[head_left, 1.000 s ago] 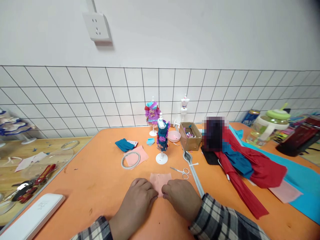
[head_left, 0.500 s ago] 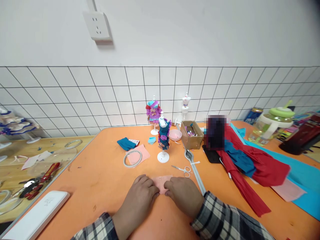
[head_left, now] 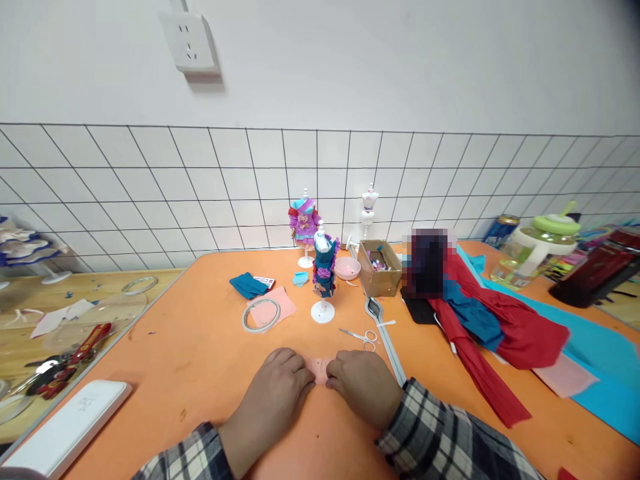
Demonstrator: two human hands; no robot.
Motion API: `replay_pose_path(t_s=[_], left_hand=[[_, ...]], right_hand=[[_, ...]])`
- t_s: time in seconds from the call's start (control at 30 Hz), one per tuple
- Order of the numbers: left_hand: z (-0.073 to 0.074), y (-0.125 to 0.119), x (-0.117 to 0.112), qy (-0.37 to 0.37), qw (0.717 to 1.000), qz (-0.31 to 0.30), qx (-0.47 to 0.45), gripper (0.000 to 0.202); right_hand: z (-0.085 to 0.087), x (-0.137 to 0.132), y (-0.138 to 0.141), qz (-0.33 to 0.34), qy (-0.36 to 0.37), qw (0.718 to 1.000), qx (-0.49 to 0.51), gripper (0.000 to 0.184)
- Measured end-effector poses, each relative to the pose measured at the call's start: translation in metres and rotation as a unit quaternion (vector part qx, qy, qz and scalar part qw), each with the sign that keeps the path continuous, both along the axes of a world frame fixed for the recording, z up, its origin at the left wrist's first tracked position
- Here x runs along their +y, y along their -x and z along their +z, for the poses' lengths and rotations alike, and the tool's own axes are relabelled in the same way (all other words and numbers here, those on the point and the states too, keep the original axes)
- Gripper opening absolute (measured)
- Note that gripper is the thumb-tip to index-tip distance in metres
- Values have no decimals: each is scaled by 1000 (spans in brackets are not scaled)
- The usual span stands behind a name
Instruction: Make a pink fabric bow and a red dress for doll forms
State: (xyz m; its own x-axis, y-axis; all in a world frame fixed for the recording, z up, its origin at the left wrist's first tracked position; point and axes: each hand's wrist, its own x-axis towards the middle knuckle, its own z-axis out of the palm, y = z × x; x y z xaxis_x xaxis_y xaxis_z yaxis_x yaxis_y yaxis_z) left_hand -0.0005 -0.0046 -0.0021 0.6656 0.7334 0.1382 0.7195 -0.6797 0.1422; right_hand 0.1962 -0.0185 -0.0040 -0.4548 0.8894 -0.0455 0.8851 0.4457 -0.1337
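Note:
A small piece of pink fabric [head_left: 319,369] lies on the orange table between my two hands. My left hand [head_left: 283,383] grips its left edge, thumb and fingers pressed together. On the other side my right hand [head_left: 357,383] pinches the right edge. Fine creases show in the cloth between them, and my fingers cover its ends. Just beyond my right hand lie small scissors [head_left: 361,337]. Behind the cloth stands a miniature dress form [head_left: 324,277] in a dark teal and purple outfit.
A roll of tape [head_left: 261,315] rests on another pink cloth [head_left: 283,305]. Farther back are a pink bowl [head_left: 347,269], a cardboard box [head_left: 380,277] and a second dressed form [head_left: 305,223]. Red fabric [head_left: 530,323] spreads at right; a white power bank [head_left: 75,427] lies at left.
My hands have come slightly closer together, and less of the pink fabric shows between them; it looks more gathered. The whole view has shifted a little.

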Motion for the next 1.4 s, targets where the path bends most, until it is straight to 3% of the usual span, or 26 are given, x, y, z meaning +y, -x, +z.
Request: replay_pose_path(t_s=[0.57, 0.8, 1.07, 1.23, 1.33, 1.4], left_hand=[[0, -4, -1, 33, 999, 5, 33, 23], [-2, -3, -3, 41, 998, -1, -55, 19], [-7, 0, 5, 66, 995, 0, -76, 17], [2, 2, 1, 53, 995, -17, -80, 26], [7, 1, -4, 40, 996, -20, -78, 42], [7, -1, -6, 28, 997, -5, -72, 35]], right_hand=[[-7, 1, -3, -9, 11, 999, 40, 19], [-4, 0, -2, 4, -18, 998, 52, 20], [-1, 7, -6, 12, -5, 998, 55, 24], [0, 3, -2, -3, -16, 999, 51, 24], [2, -1, 2, -3, -23, 999, 38, 22], [2, -2, 5, -3, -26, 999, 29, 22]])
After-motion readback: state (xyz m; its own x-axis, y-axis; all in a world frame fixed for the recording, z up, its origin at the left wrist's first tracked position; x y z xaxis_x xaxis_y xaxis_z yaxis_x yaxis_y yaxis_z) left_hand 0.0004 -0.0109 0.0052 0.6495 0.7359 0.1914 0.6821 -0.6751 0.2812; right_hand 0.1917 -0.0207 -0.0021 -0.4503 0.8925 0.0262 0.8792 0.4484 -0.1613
